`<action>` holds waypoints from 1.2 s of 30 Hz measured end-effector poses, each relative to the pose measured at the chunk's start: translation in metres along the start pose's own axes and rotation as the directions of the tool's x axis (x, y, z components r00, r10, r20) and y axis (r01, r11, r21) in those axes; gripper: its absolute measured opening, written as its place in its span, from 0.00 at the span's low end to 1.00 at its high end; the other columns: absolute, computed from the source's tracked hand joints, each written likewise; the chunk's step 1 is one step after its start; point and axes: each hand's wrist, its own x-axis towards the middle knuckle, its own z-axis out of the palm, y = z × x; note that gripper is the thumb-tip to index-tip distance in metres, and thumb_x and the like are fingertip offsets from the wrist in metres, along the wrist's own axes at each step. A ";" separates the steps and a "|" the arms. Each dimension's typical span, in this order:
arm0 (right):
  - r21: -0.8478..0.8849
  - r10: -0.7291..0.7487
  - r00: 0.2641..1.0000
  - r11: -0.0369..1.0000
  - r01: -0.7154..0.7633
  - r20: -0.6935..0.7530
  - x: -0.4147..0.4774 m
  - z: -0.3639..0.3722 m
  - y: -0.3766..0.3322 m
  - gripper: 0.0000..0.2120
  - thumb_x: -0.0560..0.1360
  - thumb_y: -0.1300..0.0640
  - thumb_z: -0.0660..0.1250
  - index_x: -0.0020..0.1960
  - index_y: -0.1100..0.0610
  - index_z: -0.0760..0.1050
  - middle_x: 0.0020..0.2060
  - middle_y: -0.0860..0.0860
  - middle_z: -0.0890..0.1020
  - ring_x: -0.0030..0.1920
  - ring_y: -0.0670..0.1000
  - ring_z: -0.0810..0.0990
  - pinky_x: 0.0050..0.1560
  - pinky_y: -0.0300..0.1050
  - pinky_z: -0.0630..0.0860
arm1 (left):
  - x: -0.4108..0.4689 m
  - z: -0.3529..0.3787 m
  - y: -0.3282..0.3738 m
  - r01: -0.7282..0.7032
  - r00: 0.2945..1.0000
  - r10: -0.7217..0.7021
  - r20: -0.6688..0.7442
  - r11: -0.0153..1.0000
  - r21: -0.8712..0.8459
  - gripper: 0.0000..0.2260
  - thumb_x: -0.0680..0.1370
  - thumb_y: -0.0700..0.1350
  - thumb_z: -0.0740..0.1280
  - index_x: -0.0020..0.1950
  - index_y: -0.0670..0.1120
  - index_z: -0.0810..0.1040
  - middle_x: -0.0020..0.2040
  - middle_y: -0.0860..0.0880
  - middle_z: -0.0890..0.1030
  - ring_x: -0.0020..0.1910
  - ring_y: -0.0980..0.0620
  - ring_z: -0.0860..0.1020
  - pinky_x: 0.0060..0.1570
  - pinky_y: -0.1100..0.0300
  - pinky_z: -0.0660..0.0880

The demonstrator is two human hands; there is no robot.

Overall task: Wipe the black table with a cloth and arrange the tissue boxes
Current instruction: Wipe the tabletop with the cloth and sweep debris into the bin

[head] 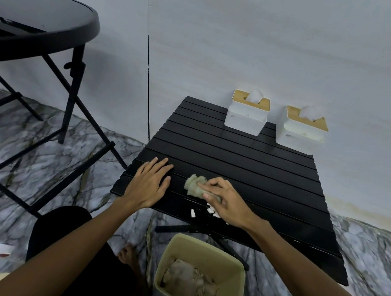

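A low black slatted table (246, 165) stands against the wall. My right hand (226, 203) presses a crumpled pale green cloth (195, 184) onto the table's near left part. Small white scraps (211, 211) lie on the slats just under that hand. My left hand (149, 182) rests flat on the table's near left corner, fingers spread, holding nothing. Two white tissue boxes with wooden lids stand at the far edge by the wall: one (246, 118) at the middle, the other (300, 134) at the far right corner, each with a tissue sticking out.
A pale green bin (206, 248) holding a crumpled cloth sits on the marble-patterned floor in front of the table. A taller round black table (43, 28) with folding legs stands to the left. My foot (128, 255) is beside the bin.
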 end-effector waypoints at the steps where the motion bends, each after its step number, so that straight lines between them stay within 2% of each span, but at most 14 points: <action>1: 0.020 -0.020 1.000 1.000 0.020 0.023 -0.003 0.000 -0.005 0.18 0.83 0.46 0.59 0.72 0.45 0.73 0.58 0.42 0.71 0.60 0.45 0.70 0.56 0.40 0.72 | 0.000 0.000 0.000 0.001 1.000 -0.001 0.002 1.000 0.000 0.29 0.79 0.60 0.43 0.75 0.51 0.66 0.77 0.51 0.63 0.78 0.49 0.56 0.75 0.51 0.51; 5: 0.092 -0.085 0.991 0.993 0.075 0.105 -0.018 -0.001 -0.021 0.16 0.84 0.47 0.61 0.71 0.44 0.75 0.56 0.43 0.73 0.58 0.48 0.71 0.54 0.40 0.73 | 0.000 0.000 -0.001 0.003 1.000 -0.003 0.006 1.000 0.003 0.29 0.79 0.60 0.43 0.75 0.51 0.66 0.77 0.51 0.63 0.78 0.49 0.56 0.75 0.51 0.51; 10: 0.115 -0.095 0.981 0.991 0.076 0.167 -0.045 -0.003 -0.026 0.15 0.83 0.45 0.61 0.68 0.41 0.76 0.57 0.41 0.74 0.59 0.49 0.72 0.59 0.52 0.73 | -0.001 0.000 -0.002 0.002 1.000 -0.002 0.002 1.000 -0.001 0.28 0.79 0.60 0.44 0.75 0.51 0.66 0.77 0.51 0.63 0.77 0.49 0.56 0.75 0.51 0.51; 14: 0.210 -0.033 0.984 0.978 -0.005 0.176 -0.058 -0.014 -0.028 0.13 0.83 0.47 0.63 0.65 0.41 0.79 0.56 0.42 0.78 0.60 0.51 0.74 0.61 0.49 0.74 | 0.000 -0.001 0.000 0.000 1.000 0.000 0.001 1.000 -0.008 0.29 0.79 0.60 0.43 0.75 0.51 0.66 0.77 0.50 0.63 0.77 0.49 0.56 0.75 0.51 0.51; 16: 0.315 0.023 0.993 0.947 -0.058 0.113 -0.061 -0.022 -0.026 0.11 0.82 0.50 0.64 0.62 0.44 0.82 0.56 0.43 0.79 0.60 0.50 0.76 0.60 0.45 0.75 | 0.000 -0.001 0.000 -0.002 1.000 0.002 0.002 1.000 -0.013 0.29 0.79 0.60 0.43 0.75 0.51 0.66 0.77 0.50 0.63 0.77 0.49 0.56 0.75 0.51 0.51; 19: 0.395 0.164 0.983 0.911 -0.118 -0.086 -0.052 -0.033 -0.009 0.11 0.82 0.52 0.63 0.60 0.48 0.82 0.55 0.46 0.80 0.58 0.48 0.78 0.57 0.43 0.76 | 0.000 -0.001 0.000 -0.005 1.000 0.006 0.003 1.000 -0.013 0.29 0.79 0.60 0.43 0.75 0.50 0.67 0.77 0.50 0.64 0.77 0.48 0.57 0.75 0.49 0.52; 21: 0.309 0.243 0.945 0.936 -0.168 -0.221 -0.037 -0.032 0.008 0.12 0.83 0.52 0.63 0.63 0.48 0.81 0.56 0.47 0.79 0.59 0.48 0.78 0.60 0.46 0.74 | 0.000 -0.001 0.000 -0.006 1.000 0.006 0.001 1.000 -0.014 0.29 0.79 0.60 0.44 0.74 0.50 0.67 0.77 0.49 0.64 0.77 0.48 0.57 0.75 0.49 0.53; 23: 0.185 0.270 0.924 0.957 -0.225 -0.270 -0.019 -0.019 0.017 0.14 0.83 0.51 0.62 0.66 0.50 0.79 0.58 0.46 0.77 0.61 0.50 0.75 0.63 0.49 0.72 | 0.000 -0.001 -0.001 -0.005 1.000 0.005 0.005 1.000 -0.011 0.29 0.79 0.60 0.44 0.74 0.50 0.67 0.77 0.50 0.64 0.77 0.48 0.57 0.75 0.49 0.53; 25: 0.089 0.230 0.939 0.973 -0.214 -0.255 -0.003 -0.001 0.014 0.16 0.83 0.50 0.61 0.68 0.50 0.77 0.60 0.46 0.75 0.62 0.49 0.71 0.65 0.50 0.71 | 0.000 -0.002 -0.001 -0.005 1.000 0.005 0.006 1.000 -0.009 0.29 0.79 0.59 0.43 0.74 0.50 0.67 0.77 0.50 0.64 0.77 0.48 0.57 0.75 0.50 0.52; 27: 0.053 0.147 0.969 0.989 -0.139 -0.199 0.009 0.013 0.000 0.17 0.84 0.48 0.60 0.70 0.48 0.76 0.62 0.45 0.74 0.60 0.47 0.70 0.65 0.51 0.72 | -0.001 -0.003 -0.001 -0.006 1.000 0.006 0.009 1.000 -0.005 0.29 0.79 0.59 0.43 0.75 0.51 0.67 0.77 0.50 0.64 0.77 0.49 0.57 0.74 0.50 0.52; 32: 0.059 -0.100 0.995 0.993 0.099 0.010 0.012 0.022 -0.034 0.16 0.83 0.47 0.61 0.68 0.45 0.77 0.62 0.44 0.76 0.59 0.47 0.71 0.62 0.40 0.68 | 0.001 -0.002 -0.003 -0.009 1.000 0.009 0.016 1.000 -0.006 0.26 0.80 0.56 0.44 0.75 0.51 0.66 0.77 0.51 0.63 0.77 0.49 0.57 0.74 0.51 0.53; 36: 0.081 -0.179 0.978 0.982 0.171 0.107 -0.006 0.016 -0.046 0.13 0.83 0.48 0.63 0.65 0.45 0.80 0.61 0.41 0.79 0.56 0.45 0.73 0.58 0.46 0.71 | 0.001 -0.001 -0.003 -0.011 1.000 0.011 0.010 1.000 -0.008 0.25 0.81 0.54 0.45 0.75 0.51 0.67 0.77 0.51 0.63 0.77 0.50 0.57 0.74 0.51 0.53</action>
